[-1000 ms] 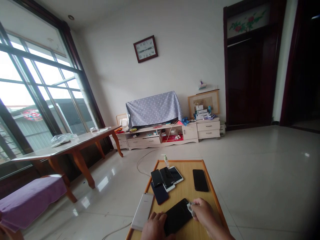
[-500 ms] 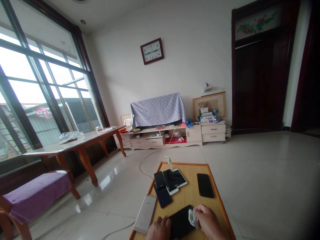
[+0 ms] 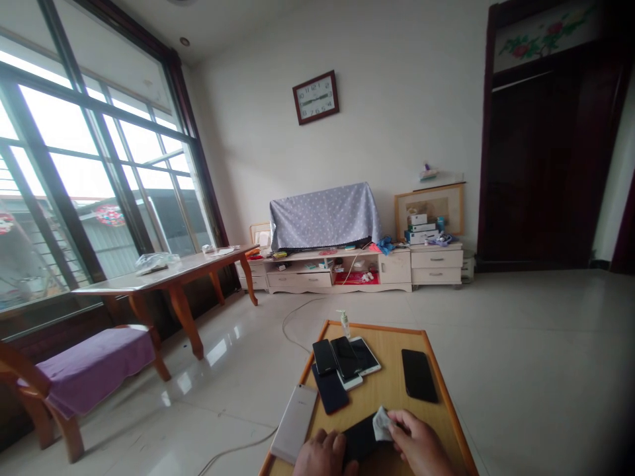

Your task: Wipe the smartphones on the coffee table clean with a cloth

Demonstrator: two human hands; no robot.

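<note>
A dark phone [image 3: 361,437] lies on the small wooden table [image 3: 389,357] directly in front of me. My left hand [image 3: 325,455] rests on its left side, fingers bent over the edge. In my right hand [image 3: 417,439] a crumpled white wipe [image 3: 381,424] is pinched, and it touches the phone's far right part. Left of my left hand lies a larger silver phone [image 3: 295,423], back side up. Farther up the table, several phones [image 3: 342,357] overlap in a group. Another black phone [image 3: 419,375] lies by itself on the right.
A pump bottle [image 3: 344,322] stands at the table's far edge. A cable [image 3: 238,449] runs over the tiled floor on the left. Beyond are a long table [image 3: 163,272], a chair with a purple cloth [image 3: 94,370] and a low white cabinet [image 3: 300,280].
My right hand has shifted the wipe slightly on the phone, towards its far edge. The whole view has turned a little to the left. My left hand stays on the phone.
</note>
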